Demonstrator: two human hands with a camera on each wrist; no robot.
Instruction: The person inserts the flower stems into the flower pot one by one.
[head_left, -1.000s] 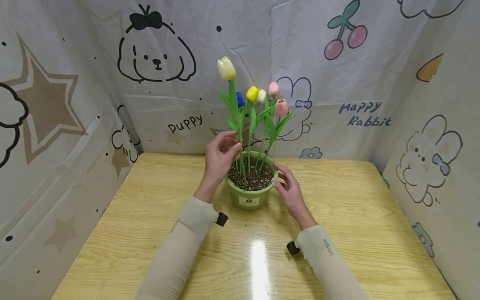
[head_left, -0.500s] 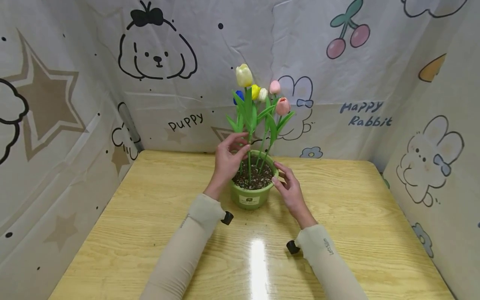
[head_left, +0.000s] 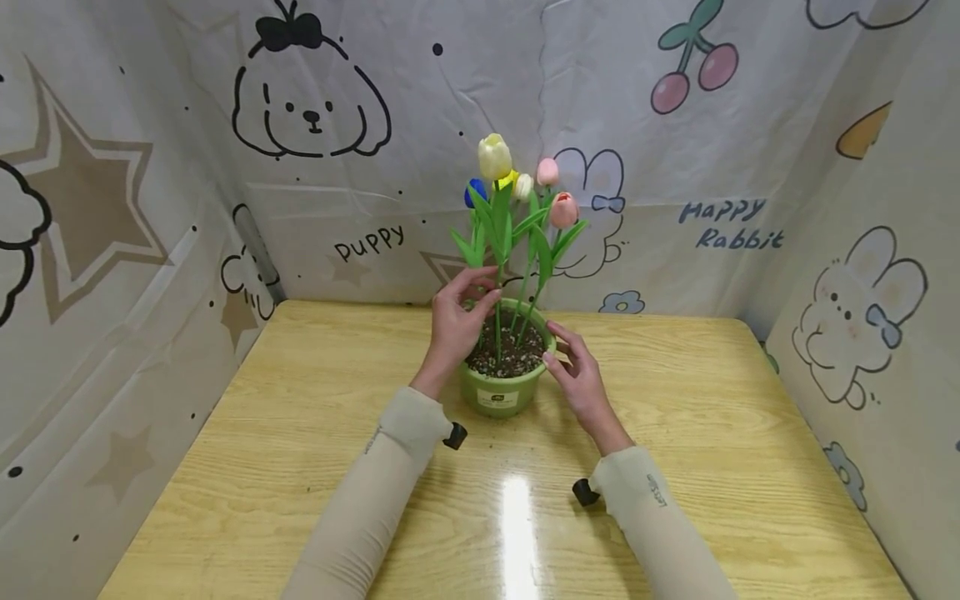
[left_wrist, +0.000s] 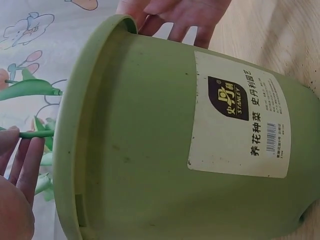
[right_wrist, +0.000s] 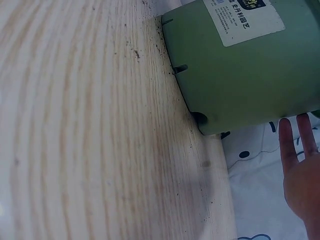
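My left hand (head_left: 456, 323) pinches the green stem (left_wrist: 36, 134) of a tall cream tulip (head_left: 494, 158) between thumb and fingertips. The stem stands nearly upright, its lower end meeting the dark soil (head_left: 510, 354) in a green flower pot (head_left: 480, 392). My right hand (head_left: 579, 379) rests at the pot's right rim, its extended fingers (right_wrist: 287, 142) against the outer wall in the right wrist view. Around the cream tulip stand a blue tulip (head_left: 475, 193), a yellow one (head_left: 506, 181) partly hidden behind it, a small white one (head_left: 523, 187) and two pink ones (head_left: 564, 210).
The pot stands on a wooden table (head_left: 675, 400) towards its back edge, a white label (left_wrist: 240, 115) on its front. Dark soil crumbs (right_wrist: 136, 53) lie beside its base. Printed curtains (head_left: 360, 200) close off the back and both sides.
The left hand has moved right with the cream tulip, whose bloom shifted right and slightly down, now overlapping the yellow one. The right hand has stayed at the pot.
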